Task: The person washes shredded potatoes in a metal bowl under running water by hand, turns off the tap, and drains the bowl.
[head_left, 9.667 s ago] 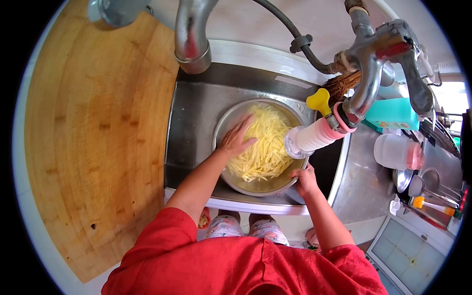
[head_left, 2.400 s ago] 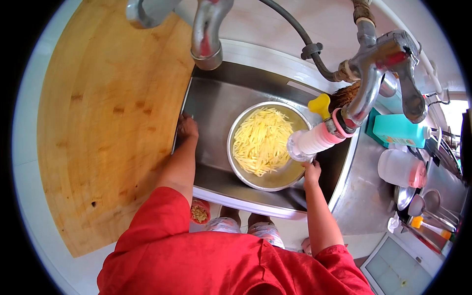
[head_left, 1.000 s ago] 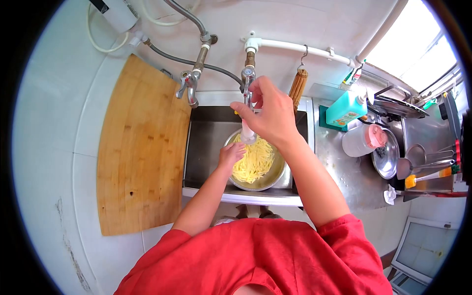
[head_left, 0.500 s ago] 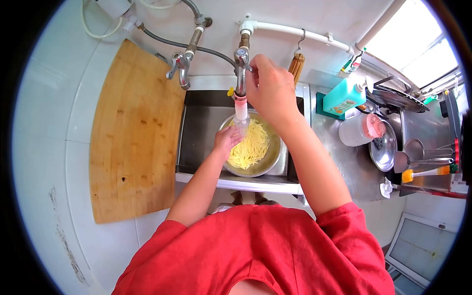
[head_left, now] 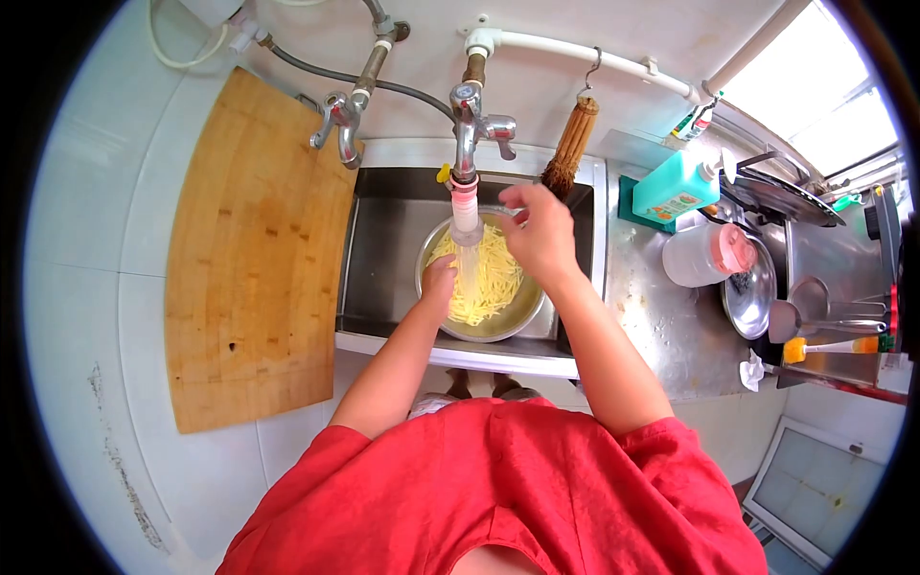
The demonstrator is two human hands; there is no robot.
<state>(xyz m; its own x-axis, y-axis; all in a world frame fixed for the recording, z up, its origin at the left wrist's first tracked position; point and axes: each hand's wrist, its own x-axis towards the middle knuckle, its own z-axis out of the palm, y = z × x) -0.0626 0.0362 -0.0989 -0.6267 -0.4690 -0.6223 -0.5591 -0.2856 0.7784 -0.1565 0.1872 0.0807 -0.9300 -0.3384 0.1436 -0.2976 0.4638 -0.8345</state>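
Pale yellow shreds (head_left: 496,273), cut like thin potato strips, lie in a round metal bowl (head_left: 533,305) inside the sink. Water runs onto them from a tap (head_left: 467,129) with a pink-and-clear nozzle (head_left: 465,213). My left hand (head_left: 439,283) is at the bowl's left side, by the rim and the shreds; most of its fingers are hidden, so I cannot tell whether it grips the rim. Over the bowl's right side, my right hand (head_left: 540,235) is empty, its fingers loosely bent and apart, just right of the nozzle.
A wooden cutting board (head_left: 254,259) leans left of the sink (head_left: 383,254). A second tap (head_left: 343,125) is beside the first. A bamboo brush (head_left: 573,144) hangs on a hook. On the right counter stand a turquoise pump bottle (head_left: 671,187), a pink-lidded jar (head_left: 695,257) and a metal bowl (head_left: 752,299).
My right hand has left the tap handle and come down over the bowl. Water now streams from the nozzle. My left hand has drawn back from the nozzle to the bowl's left side.
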